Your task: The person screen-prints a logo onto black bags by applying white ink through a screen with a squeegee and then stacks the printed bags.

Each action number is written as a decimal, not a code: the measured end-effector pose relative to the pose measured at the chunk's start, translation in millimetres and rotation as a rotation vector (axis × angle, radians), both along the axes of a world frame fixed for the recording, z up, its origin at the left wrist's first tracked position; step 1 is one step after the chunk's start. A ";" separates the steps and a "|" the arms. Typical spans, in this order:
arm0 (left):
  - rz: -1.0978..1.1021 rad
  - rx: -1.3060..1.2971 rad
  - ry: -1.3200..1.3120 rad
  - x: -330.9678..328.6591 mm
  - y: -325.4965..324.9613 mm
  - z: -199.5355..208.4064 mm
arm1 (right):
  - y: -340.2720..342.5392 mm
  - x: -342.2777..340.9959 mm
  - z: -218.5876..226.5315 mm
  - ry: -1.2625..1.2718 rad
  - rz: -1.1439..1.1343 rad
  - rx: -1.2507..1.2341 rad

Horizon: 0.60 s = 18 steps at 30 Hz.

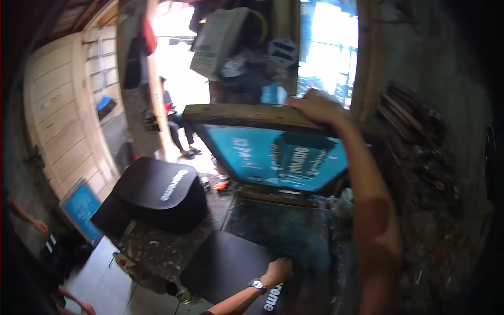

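Observation:
My right hand (pixel 317 107) is wrapped round the top wooden bar of a screen-printing frame (pixel 236 113), which stands tilted up at the far side of the work table. Its blue mesh (pixel 236 152) bears lettering and a darker patch. Lower down, my left hand (pixel 278 272), with a metal watch at the wrist, is closed at the right edge of a black sheet (pixel 226 265). White lettering runs along that sheet beside the wrist. The fingertips of my left hand are hard to make out. Under the raised frame lies a dark printing board (pixel 273 223).
Left of the board sits a stack of black printed sheets (pixel 157 184). A blue-mesh screen (pixel 82 207) leans by the wooden door (pixel 65 115). Another person's hand (pixel 39 226) shows at far left, and someone sits in the doorway (pixel 178 121). Clutter lines the right wall.

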State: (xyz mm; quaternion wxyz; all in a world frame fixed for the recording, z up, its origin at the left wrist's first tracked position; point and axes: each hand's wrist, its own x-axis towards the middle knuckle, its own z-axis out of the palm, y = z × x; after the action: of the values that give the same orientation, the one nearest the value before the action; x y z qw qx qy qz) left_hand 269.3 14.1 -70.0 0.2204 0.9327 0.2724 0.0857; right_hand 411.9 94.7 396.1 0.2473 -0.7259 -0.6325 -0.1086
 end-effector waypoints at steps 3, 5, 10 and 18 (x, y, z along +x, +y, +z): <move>-0.030 -0.138 -0.122 -10.7 17.7 -9.2 | 11.2 1.3 -8.0 -0.002 -0.033 -0.017; -0.018 -0.496 -0.155 -16.0 10.4 38.8 | 7.0 9.7 -7.0 -0.020 -0.071 0.008; -0.030 -1.187 -0.746 -66.2 14.1 53.0 | 24.6 -3.2 -4.7 0.030 -0.056 -0.087; -0.011 -1.628 -0.978 -89.2 -15.0 122.2 | 26.1 8.0 -17.8 -0.057 0.000 0.106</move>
State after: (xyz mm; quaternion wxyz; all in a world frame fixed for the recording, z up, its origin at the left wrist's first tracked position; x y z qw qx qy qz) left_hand 180.2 -0.9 52.2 0.8928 0.3546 0.1217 0.2496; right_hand 419.9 120.9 378.3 0.2674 -0.7084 -0.6326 -0.1629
